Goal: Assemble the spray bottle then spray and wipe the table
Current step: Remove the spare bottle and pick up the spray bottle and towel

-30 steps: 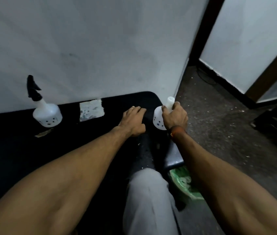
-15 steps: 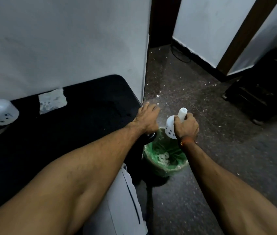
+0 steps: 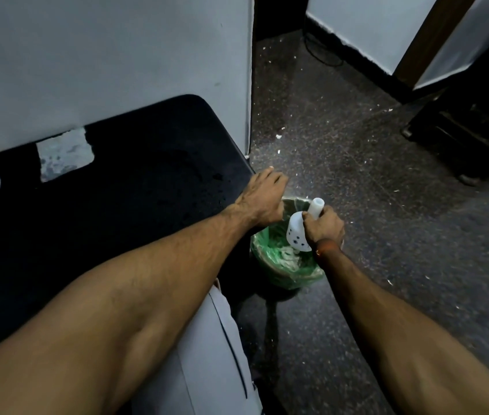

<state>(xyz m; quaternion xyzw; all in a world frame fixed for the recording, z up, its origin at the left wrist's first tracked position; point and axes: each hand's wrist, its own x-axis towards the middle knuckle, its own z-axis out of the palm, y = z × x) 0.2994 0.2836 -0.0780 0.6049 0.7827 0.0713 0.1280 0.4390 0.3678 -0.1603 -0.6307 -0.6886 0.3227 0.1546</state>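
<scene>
Spray bottle point(image 3: 297, 232), neck gripped in the right hand point(image 3: 324, 227), hangs tilted over the bin point(image 3: 285, 274); left hand point(image 3: 262, 199) unreadable; slackened grip risks dropping it in.

You face a pale wall point(image 3: 102, 55) at eleven o'clock; dark speckled floor point(image 3: 357, 175) spreads toward two, with a dark cabinet point(image 3: 471, 130) there.

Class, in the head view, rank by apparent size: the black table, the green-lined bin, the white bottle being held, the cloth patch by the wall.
1. black table
2. green-lined bin
3. cloth patch
4. white bottle, partly hidden by the right hand; ranks 3 and 4 look close.
</scene>
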